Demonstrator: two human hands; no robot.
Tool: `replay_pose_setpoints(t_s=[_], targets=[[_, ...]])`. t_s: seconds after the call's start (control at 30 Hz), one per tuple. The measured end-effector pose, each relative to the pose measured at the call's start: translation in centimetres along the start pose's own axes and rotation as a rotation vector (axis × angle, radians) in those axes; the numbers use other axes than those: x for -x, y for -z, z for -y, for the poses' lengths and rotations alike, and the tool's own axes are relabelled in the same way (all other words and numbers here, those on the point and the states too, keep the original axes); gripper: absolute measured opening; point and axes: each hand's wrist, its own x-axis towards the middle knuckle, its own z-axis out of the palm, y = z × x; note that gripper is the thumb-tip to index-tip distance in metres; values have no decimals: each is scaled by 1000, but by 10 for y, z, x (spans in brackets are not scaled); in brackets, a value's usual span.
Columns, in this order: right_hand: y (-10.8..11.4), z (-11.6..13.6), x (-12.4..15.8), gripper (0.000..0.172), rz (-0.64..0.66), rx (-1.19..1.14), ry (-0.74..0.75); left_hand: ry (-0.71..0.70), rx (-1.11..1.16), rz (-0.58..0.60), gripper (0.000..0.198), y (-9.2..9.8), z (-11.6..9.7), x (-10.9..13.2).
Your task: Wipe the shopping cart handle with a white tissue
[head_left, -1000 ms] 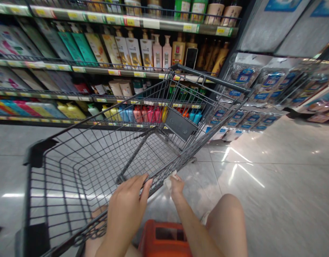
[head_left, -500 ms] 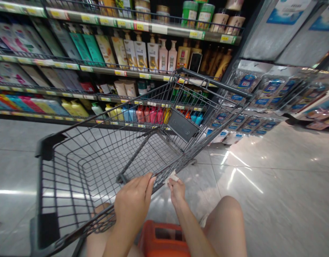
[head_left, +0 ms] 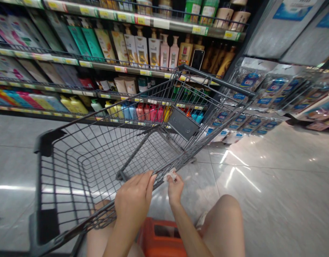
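I have the left hand (head_left: 133,196), fingers curled, on the rim of a dark-grey wire-mesh shopping cart (head_left: 137,151) beside the shelves (head_left: 177,26); the right hand (head_left: 175,188) pinches a crumpled whitish wipe (head_left: 170,175).

Shelf print everywhere, none of it surely legible
The white pump bottles (head_left: 142,50) carry dark brand lettering over a gold design, too blurred to spell out; the gold bottle (head_left: 185,53) beside the pink pair has a small red emblem. Yellow-and-white price tags (head_left: 199,30) line the shelf edges, their figures too small to read. Blue labels with pale lettering mark the hanging packs (head_left: 250,80); the shopping cart's (head_left: 219,81) grey panel (head_left: 180,121) bears a faint round mark.
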Motion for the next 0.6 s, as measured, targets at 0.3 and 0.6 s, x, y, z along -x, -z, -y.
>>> replay_pose_setpoints(t_s=[0.3,0.6], targets=[[-4,-13,6,22,-90,84,61,-11,-7,-3,29,-2,0,3],[0,-46,14,33,-115,68,4,-47,-17,-60,28,-1,-2,3]])
